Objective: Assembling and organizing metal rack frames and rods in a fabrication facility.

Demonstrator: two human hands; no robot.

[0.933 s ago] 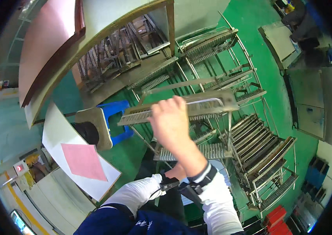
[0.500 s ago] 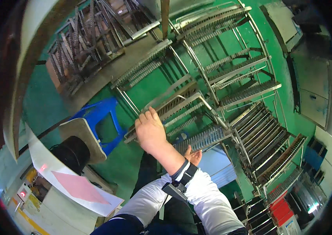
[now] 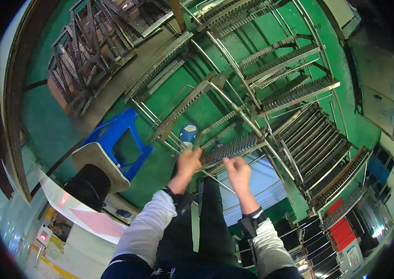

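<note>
Both of the person's hands are bare and work low over a metal stand [image 3: 235,109], dark bands at each wrist. The left hand [image 3: 188,163] is at the near left end of a toothed shelf [image 3: 234,148], which lies in the lower part of the stand. Its fingers are bent and blurred; I cannot tell whether they pinch the shelf end or only rest against it. The right hand [image 3: 238,173] is just beside the shelf's near edge, fingers curled in toward the thumb. Whether anything is pinched there, or whether the hand touches the edge, I cannot tell. The two hands are apart, with the near edge of the shelf between them.

The shelf slants upward to the right, teeth exposed. A second toothed rail [image 3: 183,107] lies beyond it. A blue and white shoe [image 3: 188,132] stands on the green floor [image 3: 46,111] just past the left hand. A pale blue panel [image 3: 258,183] lies below the right end of the shelf.

To the right are a tiered rack [image 3: 297,100] and a row of slatted trays [image 3: 312,145]. On the left are a blue stool [image 3: 109,145] with a round black object [image 3: 87,187] on its seat, and a pink sheet [image 3: 97,222] on a white board. Loose toothed strips [image 3: 85,51] are heaped at upper left.
</note>
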